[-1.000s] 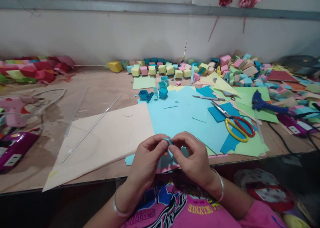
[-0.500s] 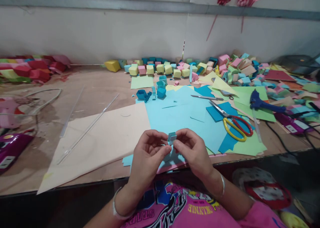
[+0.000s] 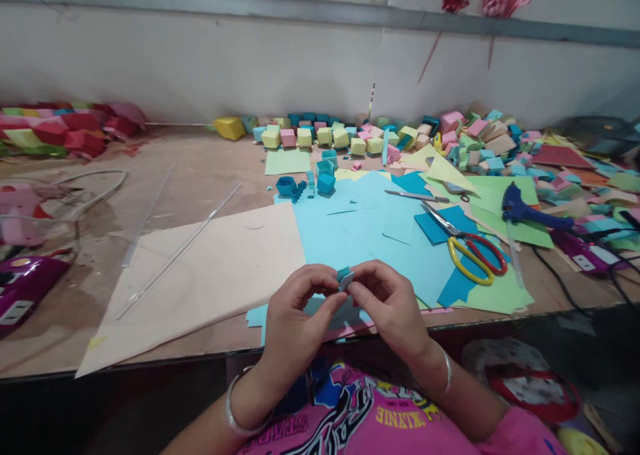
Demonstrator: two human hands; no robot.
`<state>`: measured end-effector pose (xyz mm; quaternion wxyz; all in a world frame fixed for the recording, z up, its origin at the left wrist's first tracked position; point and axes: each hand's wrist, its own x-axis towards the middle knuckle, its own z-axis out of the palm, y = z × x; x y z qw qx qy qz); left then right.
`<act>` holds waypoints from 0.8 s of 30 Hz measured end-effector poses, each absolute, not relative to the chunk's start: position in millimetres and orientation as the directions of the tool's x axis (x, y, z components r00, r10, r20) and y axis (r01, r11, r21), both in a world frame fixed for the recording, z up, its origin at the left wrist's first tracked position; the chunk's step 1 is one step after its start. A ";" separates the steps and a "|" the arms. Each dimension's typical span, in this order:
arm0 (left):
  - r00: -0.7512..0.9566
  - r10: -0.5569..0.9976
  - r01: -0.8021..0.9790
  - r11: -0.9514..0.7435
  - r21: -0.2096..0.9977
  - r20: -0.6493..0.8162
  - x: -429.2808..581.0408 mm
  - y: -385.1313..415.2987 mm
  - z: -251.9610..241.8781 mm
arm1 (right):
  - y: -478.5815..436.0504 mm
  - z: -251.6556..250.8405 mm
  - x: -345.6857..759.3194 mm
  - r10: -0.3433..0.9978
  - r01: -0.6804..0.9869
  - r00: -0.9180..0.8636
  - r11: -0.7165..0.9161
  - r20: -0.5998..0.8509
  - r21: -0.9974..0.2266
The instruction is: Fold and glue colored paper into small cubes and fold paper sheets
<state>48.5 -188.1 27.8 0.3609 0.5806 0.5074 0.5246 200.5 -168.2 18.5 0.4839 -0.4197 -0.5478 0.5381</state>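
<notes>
Both of my hands meet over the near edge of the wooden table. My left hand and my right hand pinch a small folded blue paper piece between their fingertips, fingers closed on it. Under the hands lie light blue paper sheets and a large cream sheet. Small finished blue paper boxes stand further back on the blue sheets.
Scissors with yellow and red handles and a blue glue gun lie to the right. Coloured paper cubes line the back wall. Clear glue sticks lie at left, a purple device at far left.
The folded blue piece has been turned and tilted between my fingertips. Both hands have stayed in the same spot above the table edge.
</notes>
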 end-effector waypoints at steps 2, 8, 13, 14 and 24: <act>-0.071 0.964 0.236 -0.233 0.943 0.256 48.1 -189.0 28.1 | -168.8 16.8 200.1 0.979 -0.044 -0.174 0.097 0.103 -0.994; -0.086 0.961 0.260 -0.233 0.937 0.263 47.1 -190.0 30.4 | -175.1 13.2 196.7 0.962 0.134 -0.046 0.272 0.268 -0.953; -0.067 0.957 0.271 -0.254 0.928 0.282 46.8 -190.1 30.6 | -179.3 16.4 197.0 0.802 0.379 -0.078 0.573 0.592 -0.726; -0.063 0.955 0.274 -0.263 0.925 0.290 46.9 -190.4 30.5 | -179.4 17.2 197.6 0.777 0.392 -0.092 0.603 0.623 -0.695; 0.045 0.958 0.279 -0.285 0.917 0.284 46.7 -188.9 29.7 | -180.0 23.2 203.5 0.919 0.250 -0.117 0.395 0.377 -0.884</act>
